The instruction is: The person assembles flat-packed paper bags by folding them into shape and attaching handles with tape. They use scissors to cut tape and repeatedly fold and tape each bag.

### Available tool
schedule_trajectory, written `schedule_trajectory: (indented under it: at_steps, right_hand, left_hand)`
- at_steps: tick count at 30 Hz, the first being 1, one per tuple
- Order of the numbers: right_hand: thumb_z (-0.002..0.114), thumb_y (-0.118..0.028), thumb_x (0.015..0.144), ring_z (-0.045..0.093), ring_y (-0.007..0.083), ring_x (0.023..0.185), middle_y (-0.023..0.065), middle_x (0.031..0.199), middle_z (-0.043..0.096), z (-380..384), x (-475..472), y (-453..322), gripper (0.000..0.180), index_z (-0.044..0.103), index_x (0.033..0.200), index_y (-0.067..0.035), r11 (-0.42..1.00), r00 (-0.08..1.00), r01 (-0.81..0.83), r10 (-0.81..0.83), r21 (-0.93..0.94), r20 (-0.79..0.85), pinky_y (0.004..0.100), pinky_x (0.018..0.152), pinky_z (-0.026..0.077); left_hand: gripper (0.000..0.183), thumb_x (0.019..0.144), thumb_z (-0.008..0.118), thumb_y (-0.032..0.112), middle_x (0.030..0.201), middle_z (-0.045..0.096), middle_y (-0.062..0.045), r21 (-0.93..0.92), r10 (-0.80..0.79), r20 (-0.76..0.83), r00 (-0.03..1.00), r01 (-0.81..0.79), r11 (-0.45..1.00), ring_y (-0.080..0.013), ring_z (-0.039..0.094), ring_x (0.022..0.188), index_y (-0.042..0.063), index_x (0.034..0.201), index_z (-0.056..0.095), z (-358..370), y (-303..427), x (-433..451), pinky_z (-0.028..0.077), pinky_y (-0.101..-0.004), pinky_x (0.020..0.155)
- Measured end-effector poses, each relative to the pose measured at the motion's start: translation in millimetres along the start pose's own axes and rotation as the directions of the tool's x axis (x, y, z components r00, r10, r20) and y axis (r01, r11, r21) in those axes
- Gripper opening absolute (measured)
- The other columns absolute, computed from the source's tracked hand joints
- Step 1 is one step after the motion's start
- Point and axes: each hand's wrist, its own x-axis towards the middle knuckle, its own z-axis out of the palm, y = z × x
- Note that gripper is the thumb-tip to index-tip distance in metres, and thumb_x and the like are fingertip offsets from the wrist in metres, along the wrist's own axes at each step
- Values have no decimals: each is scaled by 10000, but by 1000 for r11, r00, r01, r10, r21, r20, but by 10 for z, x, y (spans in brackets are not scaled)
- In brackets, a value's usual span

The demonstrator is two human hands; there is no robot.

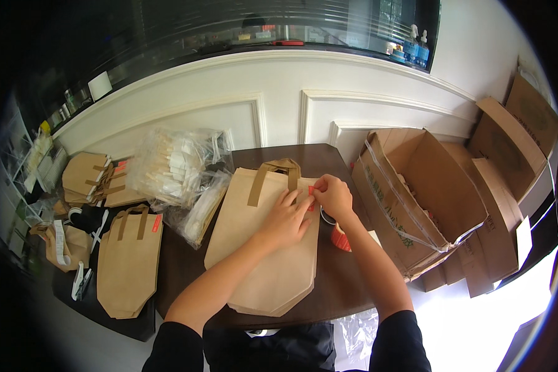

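Observation:
A stack of flat kraft paper bags [265, 274] with brown tape-like handles [274, 174] lies on the dark table before me. My left hand [286, 221] rests palm down on the top bag, its fingers apart and a fingertip near a red sticker [311, 190]. At the bag's upper right corner, my right hand [333, 195] pinches the upper part of that sticker; its fingers hide some of it. Whether the sticker is fully stuck down I cannot tell. Beneath my right forearm stands a roll of red stickers [340, 239], partly covered.
More paper bags [128, 265] lie at left, the top one bearing a red sticker. Plastic-wrapped goods [176, 162] sit behind them. A stapler [80, 283] is at far left. Open cardboard boxes [376, 186] crowd the table's right side. A panelled wall [279, 74] stands behind.

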Motion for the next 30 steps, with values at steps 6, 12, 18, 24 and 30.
schedule_trajectory:
  at_steps: [6, 12, 18, 24, 30]
  right_hand:
    - [702, -182, 742, 683, 290, 759, 73, 777, 709, 42, -94, -65, 137, 680, 842, -90, 991, 991, 85, -95, -99, -95, 391, 683, 535]
    - [754, -192, 730, 621, 286, 970, 72, 1008, 624, 140, -61, 33, 351, 619, 1045, -120, 948, 880, 263, -312, -179, -357, 405, 782, 517]
    - [765, -282, 766, 618, 319, 895, 95, 906, 646, 163, 260, 64, 256, 678, 911, -91, 965, 910, 166, -229, -204, -345, 428, 784, 509]
    - [688, -436, 811, 649, 301, 922, 102, 918, 698, 427, 294, -320, 348, 743, 887, -102, 955, 984, 115, -147, -274, -100, 444, 820, 474]
    - [676, -429, 814, 695, 278, 790, 69, 798, 728, 410, 278, -528, 289, 747, 837, -150, 947, 981, -46, -17, -317, -193, 413, 814, 452]
  left_hand:
    - [399, 902, 594, 180, 1027, 681, -165, -42, 3, -70, 998, -6, 999, -385, 464, 1254, -21, 1245, 569, 86, -3, -94, 296, -529, 1117]
    - [245, 854, 647, 150, 1040, 671, -160, -90, -53, -266, 962, 31, 996, -354, 604, 1069, 46, 1073, 677, 132, 11, -161, 488, -440, 948]
    - [167, 811, 681, 123, 967, 665, -123, -174, -62, -360, 931, -1, 985, -302, 644, 904, 67, 969, 681, 127, 51, -185, 532, -391, 802]
    - [140, 762, 702, 66, 833, 650, -79, -114, 47, -470, 882, -113, 987, -267, 636, 767, 65, 897, 664, 67, 22, -175, 530, -366, 690]
    - [137, 769, 692, 90, 799, 631, -85, -114, -58, -510, 858, 0, 994, -280, 620, 773, 65, 896, 644, -142, 74, -209, 502, -388, 729]
